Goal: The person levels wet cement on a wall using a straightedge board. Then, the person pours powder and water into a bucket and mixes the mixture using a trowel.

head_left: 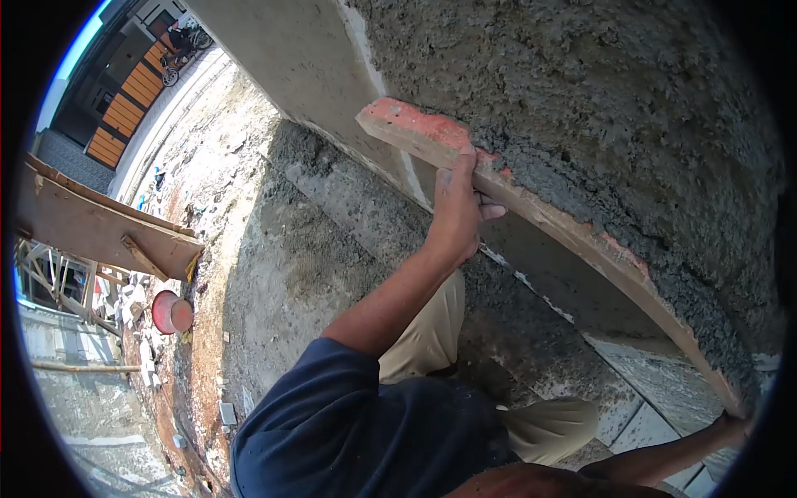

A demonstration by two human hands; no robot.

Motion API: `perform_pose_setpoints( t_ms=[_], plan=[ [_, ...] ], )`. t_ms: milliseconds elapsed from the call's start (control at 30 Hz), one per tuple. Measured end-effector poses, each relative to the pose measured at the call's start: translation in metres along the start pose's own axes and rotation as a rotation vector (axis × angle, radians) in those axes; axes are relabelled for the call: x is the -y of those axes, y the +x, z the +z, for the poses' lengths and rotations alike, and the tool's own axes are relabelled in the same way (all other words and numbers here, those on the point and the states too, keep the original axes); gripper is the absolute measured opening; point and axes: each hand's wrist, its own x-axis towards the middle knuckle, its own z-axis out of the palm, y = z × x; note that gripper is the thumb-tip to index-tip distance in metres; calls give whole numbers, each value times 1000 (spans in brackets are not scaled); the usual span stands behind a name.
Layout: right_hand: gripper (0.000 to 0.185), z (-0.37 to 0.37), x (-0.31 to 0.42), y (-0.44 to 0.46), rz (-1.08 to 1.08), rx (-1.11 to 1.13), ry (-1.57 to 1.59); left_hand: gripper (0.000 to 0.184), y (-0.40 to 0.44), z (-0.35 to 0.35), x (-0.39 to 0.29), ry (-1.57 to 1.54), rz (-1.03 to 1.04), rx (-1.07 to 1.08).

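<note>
A long screed board (564, 228), with worn red paint near one end, lies against the wall's rough wet mortar (598, 100). Grey mortar (573, 189) is heaped along its wall-side edge. My left hand (457, 207) is closed round the board toward its red-painted end, thumb on the near face and fingers curled behind. At the far lower right, my right hand (732, 432) grips the other end; its fingers are partly lost at the dark rim of the view. Below the board, a smoother stretch of wall (548, 278) shows.
Mortar-spattered ground (307, 241) lies below me. On the left are a red bucket (172, 313), a wooden plank structure (108, 224) and scattered rubble (145, 349). A motorcycle (184, 50) stands by an orange-slatted gate (124, 104) in the distance.
</note>
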Motion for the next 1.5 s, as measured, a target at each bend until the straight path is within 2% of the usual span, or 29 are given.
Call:
perform_pose_setpoints(
  t_ms=[133, 200, 267, 367, 433, 500, 600, 667, 767, 867, 967, 1033, 1100, 1233, 1333, 1400, 1467, 1500],
  plan=[
    [72, 16, -29, -88, -50, -86, -29, 36, 55, -60, -1, 70, 90, -147],
    [70, 18, -47, -128, -105, -137, -50, 37, 93, -106, 3, 88, 85, -141],
    [74, 3, -64, -123, -122, -119, -120, 38, 96, -118, -1, 116, 86, -160],
    [75, -5, -61, -98, -92, -134, -80, 43, 82, -80, -22, 142, 130, -196],
    [76, -10, -49, -62, -71, -121, -45, 47, 45, -27, -40, 151, 165, -215],
    [77, -10, -39, -28, -57, -84, -2, 37, 20, 0, -38, 240, 142, -219],
    [78, -14, -29, 19, -18, -35, 19, 45, -10, 30, -30, 237, 97, -98],
    [79, -20, -22, 30, 9, -6, 13, 48, -17, 30, -26, 241, 40, -17],
    [81, -16, -19, 10, 56, 23, -2, 64, -12, 13, -28, 169, 66, 106],
    [83, -8, -27, -40, 68, 6, -28, 60, 21, -24, -23, 176, 70, 49],
    [84, -1, -38, -95, 28, -34, -63, 56, 53, -61, -26, 198, 128, -111],
    [79, 4, -45, -116, -18, -107, -90, 57, 66, -76, -32, 218, 177, -140],
    [82, -3, -56, -113, 29, -130, -113, 56, 69, -76, -39, 230, 193, -165],
    [88, -23, -54, -56, 26, -145, -27, 61, 44, -30, -58, 315, 128, -267],
    [96, -39, -44, -7, 7, -124, 48, 59, 12, 13, -56, 317, 165, -182],
    [102, -49, -38, 24, -11, -103, 131, 49, -4, 29, -52, 238, 110, -85],
    [109, -68, -49, 65, 2, -58, 178, 64, -18, 41, -40, 181, 77, 25],
    [100, -106, -70, 117, 117, -14, 129, 64, -24, 42, -33, 144, 68, 53]
  ],
)
